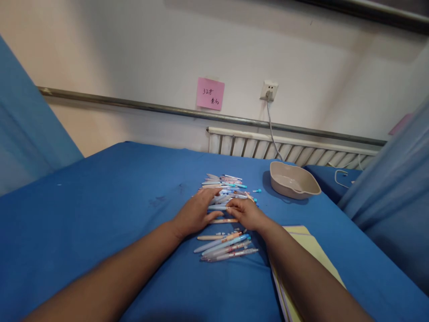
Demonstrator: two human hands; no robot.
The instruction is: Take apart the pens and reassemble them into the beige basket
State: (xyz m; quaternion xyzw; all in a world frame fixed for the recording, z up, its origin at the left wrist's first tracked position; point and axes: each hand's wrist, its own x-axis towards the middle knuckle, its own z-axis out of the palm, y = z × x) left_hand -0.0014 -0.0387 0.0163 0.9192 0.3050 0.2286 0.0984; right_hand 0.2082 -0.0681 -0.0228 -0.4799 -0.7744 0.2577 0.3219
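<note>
My left hand (196, 212) rests at the left ends of the pen pile, thumb and fingers spread apart around several pens. Opposite it, my right hand (247, 213) has its fingers drawn together at the right end of a light blue pen (217, 207). More pens (223, 184) lie heaped just beyond my hands, pale, white and pink, some with blue parts. Nearer to me a second group of pens (226, 246) lies roughly side by side on the blue cloth. Small caps or pen parts (257, 191) are scattered beside the pile.
A beige basin (295, 181) stands at the back right of the blue-covered surface (83, 232). Yellow paper or a folder (313, 250) lies under my right forearm. Behind are a radiator (244, 145), a metal rail (134, 102) and a plugged-in cord (273, 129). Blue curtains (395, 197) hang at both sides.
</note>
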